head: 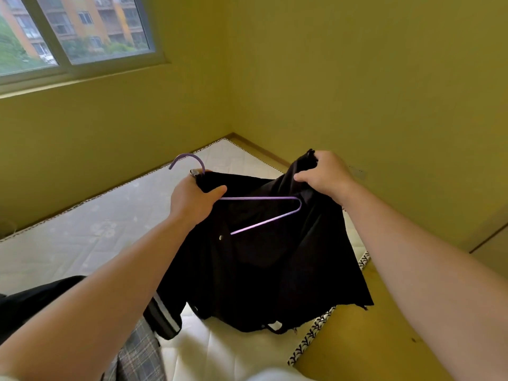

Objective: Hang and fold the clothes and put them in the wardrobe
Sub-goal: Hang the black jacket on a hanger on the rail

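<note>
A black garment (264,270) hangs in the air above the mattress, held up between both hands. A purple wire hanger (264,198) lies against its front, hook pointing up at the left. My left hand (192,200) grips the hanger's neck together with the garment's left top edge. My right hand (324,174) pinches the garment's right top edge, near a zip end. The hanger's right arm shows in front of the cloth; its left arm is hidden behind my left hand.
A white quilted mattress (82,243) lies on the floor against the yellow walls. More clothes lie at the lower left: a dark piece (35,301), a plaid one (140,350) and a black cuff with white stripes (165,312). A window (74,31) is at the upper left.
</note>
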{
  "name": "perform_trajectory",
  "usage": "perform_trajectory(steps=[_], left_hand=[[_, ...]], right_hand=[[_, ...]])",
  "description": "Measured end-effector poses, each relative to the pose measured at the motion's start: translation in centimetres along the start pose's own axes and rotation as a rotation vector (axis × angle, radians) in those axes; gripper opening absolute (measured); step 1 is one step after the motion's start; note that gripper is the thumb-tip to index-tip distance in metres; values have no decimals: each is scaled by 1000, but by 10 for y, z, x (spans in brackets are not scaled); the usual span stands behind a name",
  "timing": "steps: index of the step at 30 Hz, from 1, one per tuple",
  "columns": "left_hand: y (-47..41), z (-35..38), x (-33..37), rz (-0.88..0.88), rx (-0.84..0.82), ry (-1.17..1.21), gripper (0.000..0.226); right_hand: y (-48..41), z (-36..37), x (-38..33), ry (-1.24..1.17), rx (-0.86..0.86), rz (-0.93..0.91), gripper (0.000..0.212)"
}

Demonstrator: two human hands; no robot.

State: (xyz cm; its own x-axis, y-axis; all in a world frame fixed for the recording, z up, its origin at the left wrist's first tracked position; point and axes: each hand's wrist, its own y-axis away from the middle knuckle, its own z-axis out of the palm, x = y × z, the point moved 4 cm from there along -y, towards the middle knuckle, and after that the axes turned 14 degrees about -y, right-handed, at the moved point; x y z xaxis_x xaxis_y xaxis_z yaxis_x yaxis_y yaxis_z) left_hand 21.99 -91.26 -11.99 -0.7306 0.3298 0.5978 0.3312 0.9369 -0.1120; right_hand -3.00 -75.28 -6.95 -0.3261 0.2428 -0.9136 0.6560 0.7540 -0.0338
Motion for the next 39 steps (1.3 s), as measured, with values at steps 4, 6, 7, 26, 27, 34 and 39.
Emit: perform_trajectory(steps=[4,6,7,26,27,34,39], left_hand=[[-3,14,20,65,39,-167,34],[-3,23,34,107,11,-174,32],[-2,30,43,136,-17,-161,31],[131,107,217,717,-546,282,21],[140,109,228,762,-565,275,23],[221,130,293,1017,-729,264,38],[277,144,335,1097,-794,311,29]], right_hand=[[25,-2,-20,-190,-7,-136,9],[40,1,-28,-260,-52,-188,9],[48,1,-30,-279,-65,-205,10],[219,-96,92,456,664,-108,25],[232,-107,93,574,802,-101,27],[299,-172,122,555,904,215,26],[340,-201,119,597,879,123,16]])
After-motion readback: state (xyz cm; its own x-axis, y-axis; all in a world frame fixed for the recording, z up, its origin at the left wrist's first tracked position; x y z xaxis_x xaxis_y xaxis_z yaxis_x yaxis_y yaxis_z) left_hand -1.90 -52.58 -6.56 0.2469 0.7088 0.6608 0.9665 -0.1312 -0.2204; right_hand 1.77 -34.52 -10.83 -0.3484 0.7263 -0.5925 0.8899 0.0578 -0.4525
